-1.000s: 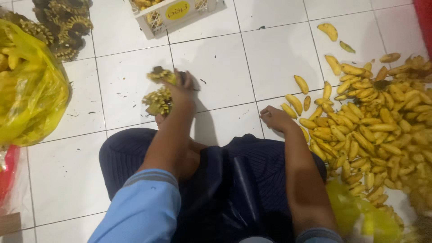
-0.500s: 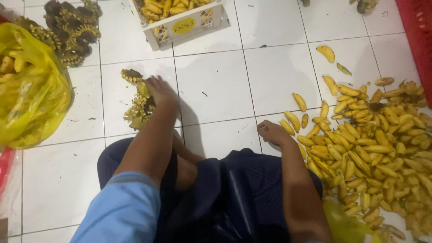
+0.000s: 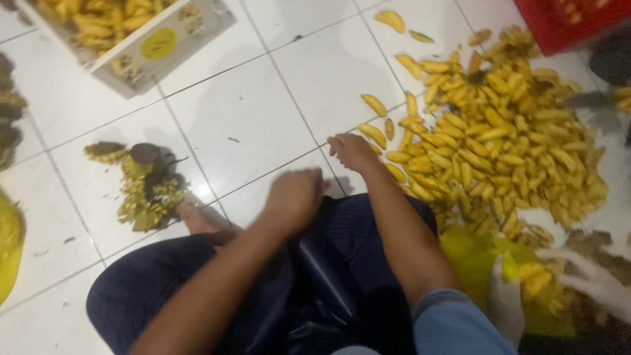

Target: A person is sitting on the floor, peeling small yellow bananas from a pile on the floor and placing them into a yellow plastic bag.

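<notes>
Your right hand [image 3: 353, 151] rests open, empty, at edge of banana pile [image 3: 499, 138] on floor — most bananas unsorted. Left hand [image 3: 294, 199] blurred; grip unclear. Stalk scraps [image 3: 146, 190] left.

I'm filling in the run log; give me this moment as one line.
left hand: empty, above lap | right hand: on floor tile at banana pile | stem scraps: left

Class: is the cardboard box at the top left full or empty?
Full: the cardboard box shows yellow bananas heaped inside.
</notes>
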